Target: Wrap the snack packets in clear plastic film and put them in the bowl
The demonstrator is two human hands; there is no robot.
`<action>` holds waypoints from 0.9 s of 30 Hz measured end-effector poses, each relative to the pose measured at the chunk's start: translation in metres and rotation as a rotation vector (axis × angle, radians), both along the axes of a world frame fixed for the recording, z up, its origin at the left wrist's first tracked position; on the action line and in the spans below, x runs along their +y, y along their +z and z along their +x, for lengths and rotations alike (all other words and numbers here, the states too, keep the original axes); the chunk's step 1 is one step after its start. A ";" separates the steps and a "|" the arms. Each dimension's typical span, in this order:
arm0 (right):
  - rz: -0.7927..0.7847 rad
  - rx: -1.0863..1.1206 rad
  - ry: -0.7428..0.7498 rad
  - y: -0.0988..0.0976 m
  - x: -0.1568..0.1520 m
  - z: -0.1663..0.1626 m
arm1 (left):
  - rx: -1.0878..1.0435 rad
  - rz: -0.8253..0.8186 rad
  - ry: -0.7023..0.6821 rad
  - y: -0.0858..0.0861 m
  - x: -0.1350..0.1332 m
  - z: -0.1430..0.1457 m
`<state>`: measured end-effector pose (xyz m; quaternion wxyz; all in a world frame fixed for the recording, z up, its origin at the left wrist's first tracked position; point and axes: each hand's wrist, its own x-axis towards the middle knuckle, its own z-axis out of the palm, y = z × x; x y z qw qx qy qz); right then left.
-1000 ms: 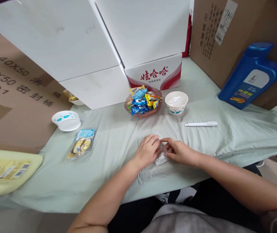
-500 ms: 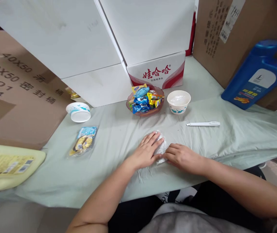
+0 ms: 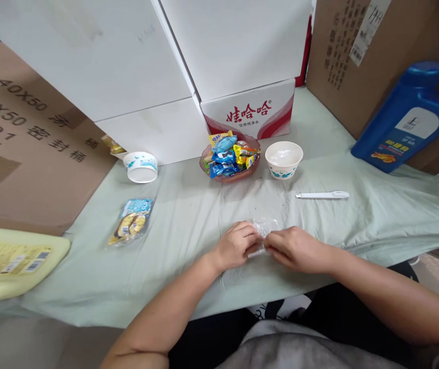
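Head view, looking down on a cloth-covered bench (image 3: pixel 188 205), shows the left hand (image 3: pixel 236 245) and right hand (image 3: pixel 296 249) close together near the front edge, working at a crumpled piece of clear plastic (image 3: pixel 267 226). The plastic lies between them, part of it spread just beyond the fingers. Each grip is closed on it, the left with bent fingers and thumb, the right with fingers curled in (the exact fingertip contact is partly hidden). Beyond the hands stands a pink glass bowl (image 3: pixel 204 173) heaped with wrapped sweets (image 3: pixel 227 156), and just right of it a paper cup (image 3: pixel 283 171) with clear plastic inside. A slim white cutter (image 3: pixel 322 195) lies in front of that cup, toward the right. Off to the left, well apart from the hands, lies a clear packet (image 3: pixel 131 223) with yellow contents, and behind it a tipped paper bowl (image 3: pixel 141 166). A blue bottle (image 3: pixel 403 128) leans at far right.
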<state>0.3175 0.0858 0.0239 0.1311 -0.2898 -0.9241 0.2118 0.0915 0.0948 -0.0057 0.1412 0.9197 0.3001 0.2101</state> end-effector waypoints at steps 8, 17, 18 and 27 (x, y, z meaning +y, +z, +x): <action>0.134 -0.201 -0.433 -0.023 0.031 -0.010 | -0.145 0.003 0.116 0.000 0.001 -0.005; 0.215 -0.268 -0.401 -0.027 0.028 -0.017 | 0.017 0.303 0.062 -0.006 -0.002 0.008; 0.213 -0.265 -0.402 -0.027 0.029 -0.015 | 0.054 0.258 0.045 -0.005 0.000 0.009; 0.293 0.018 -0.353 -0.025 0.038 0.009 | 0.074 0.055 -0.034 -0.001 0.004 0.000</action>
